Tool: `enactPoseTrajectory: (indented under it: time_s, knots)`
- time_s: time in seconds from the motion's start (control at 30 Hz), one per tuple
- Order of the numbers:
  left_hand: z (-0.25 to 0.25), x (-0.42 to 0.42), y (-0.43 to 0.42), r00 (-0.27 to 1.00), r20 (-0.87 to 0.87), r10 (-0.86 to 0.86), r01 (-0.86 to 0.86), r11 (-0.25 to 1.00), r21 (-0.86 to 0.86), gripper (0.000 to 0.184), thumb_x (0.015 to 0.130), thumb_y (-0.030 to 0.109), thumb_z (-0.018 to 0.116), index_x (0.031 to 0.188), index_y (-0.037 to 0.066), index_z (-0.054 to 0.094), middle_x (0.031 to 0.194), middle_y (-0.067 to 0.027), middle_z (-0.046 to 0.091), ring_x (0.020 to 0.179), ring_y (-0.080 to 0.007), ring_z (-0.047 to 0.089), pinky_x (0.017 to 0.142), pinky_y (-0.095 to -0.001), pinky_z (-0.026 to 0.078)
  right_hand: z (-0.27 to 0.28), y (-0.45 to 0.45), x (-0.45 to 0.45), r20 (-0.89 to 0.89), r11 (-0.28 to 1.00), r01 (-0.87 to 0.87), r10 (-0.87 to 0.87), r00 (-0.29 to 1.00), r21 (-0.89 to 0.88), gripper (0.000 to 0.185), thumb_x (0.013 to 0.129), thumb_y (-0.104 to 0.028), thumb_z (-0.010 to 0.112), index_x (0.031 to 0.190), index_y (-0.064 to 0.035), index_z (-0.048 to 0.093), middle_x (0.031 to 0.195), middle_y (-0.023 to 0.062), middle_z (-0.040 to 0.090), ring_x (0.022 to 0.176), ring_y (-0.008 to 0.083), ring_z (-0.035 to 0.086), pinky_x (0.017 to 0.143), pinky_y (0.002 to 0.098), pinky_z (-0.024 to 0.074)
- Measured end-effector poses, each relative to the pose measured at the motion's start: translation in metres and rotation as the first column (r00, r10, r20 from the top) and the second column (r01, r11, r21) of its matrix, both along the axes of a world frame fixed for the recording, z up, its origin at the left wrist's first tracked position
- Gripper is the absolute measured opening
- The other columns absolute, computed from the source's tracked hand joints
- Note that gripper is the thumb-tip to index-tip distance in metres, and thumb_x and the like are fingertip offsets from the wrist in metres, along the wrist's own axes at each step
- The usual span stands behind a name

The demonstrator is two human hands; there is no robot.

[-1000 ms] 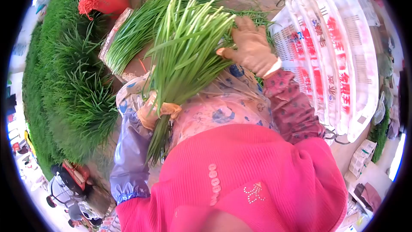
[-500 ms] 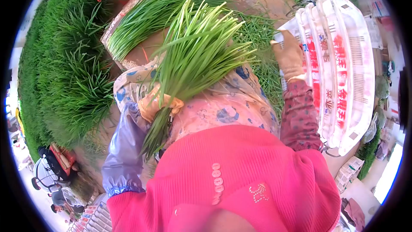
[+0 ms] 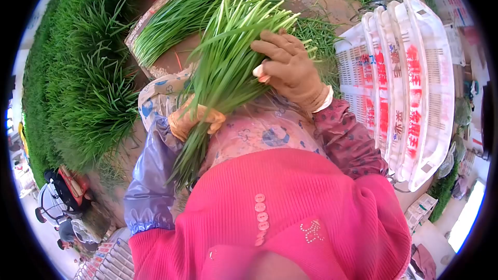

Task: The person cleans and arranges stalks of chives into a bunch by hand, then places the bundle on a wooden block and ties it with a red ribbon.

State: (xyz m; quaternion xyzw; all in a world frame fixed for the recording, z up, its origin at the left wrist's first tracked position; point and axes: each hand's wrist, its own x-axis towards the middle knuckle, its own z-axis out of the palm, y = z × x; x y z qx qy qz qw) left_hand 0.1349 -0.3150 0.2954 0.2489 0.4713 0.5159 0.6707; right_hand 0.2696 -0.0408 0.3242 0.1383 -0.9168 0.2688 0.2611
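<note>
our slim greens (image 3: 225,67) slant away, pale ends (image 3: 233,8) farthest; our left hand (image 3: 194,119) clenches them, our curled right hand (image 3: 293,72) touches, pinching we can't tell.

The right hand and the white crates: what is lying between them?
In the head view, a strip of loose green leaves lies between the right hand and the white crates.
</note>
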Motion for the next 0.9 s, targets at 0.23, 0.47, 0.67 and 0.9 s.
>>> enactPoseTrajectory:
  time_s: [0.23,0.47,0.67,0.9]
  knots:
    - [0.004,0.013,0.0,0.963,0.121,0.24,-0.238,0.971,-0.027,0.009,0.088,0.005,0.056,0.08,0.003,0.059,0.065,-0.0092,0.054,0.056,-0.0187,0.051,0.048,-0.0343,0.038,0.005,0.055,0.021,0.213,-0.201,0.167,-0.24,0.947,-0.965,0.01,0.095,-0.015,0.059,0.093,-0.0056,0.061,0.076,0.0001,0.061,0.051,0.0051,0.049,0.048,0.0213,0.0424]
    - [-0.009,0.007,-0.01,0.981,0.056,0.187,-0.178,0.975,-0.13,0.015,0.077,-0.001,0.069,0.087,-0.002,0.059,0.057,-0.0119,0.051,0.054,-0.0208,0.053,0.049,-0.0343,0.04,0.026,0.1,0.059,0.282,-0.026,0.304,-0.455,0.845,-0.952,0.016,0.092,-0.017,0.062,0.095,-0.0018,0.059,0.086,0.0035,0.063,0.051,0.0026,0.041,0.043,0.0219,0.0336]
    - [-0.014,0.016,-0.007,0.967,-0.03,0.251,-0.253,0.964,-0.082,0.03,0.082,0.005,0.069,0.108,-0.002,0.056,0.067,-0.0139,0.059,0.055,-0.0201,0.056,0.05,-0.0331,0.043,0.039,0.005,0.005,0.408,0.804,0.593,-0.559,0.722,0.052,0.053,0.077,-0.029,0.077,0.121,-0.0056,0.059,0.133,0.0159,0.053,0.076,0.0174,0.063,0.069,0.0293,0.0516]
    - [0.007,0.022,-0.003,0.752,-0.604,0.264,-0.112,0.954,0.277,0.063,0.075,0.013,0.078,0.129,0.002,0.047,0.107,-0.0106,0.064,0.088,-0.022,0.062,0.077,-0.0346,0.051,0.046,0.017,-0.011,0.749,0.833,0.458,-0.083,0.658,-0.31,0.049,0.076,-0.024,0.077,0.117,-0.0038,0.059,0.108,0.0117,0.064,0.089,0.019,0.063,0.08,0.032,0.0496]
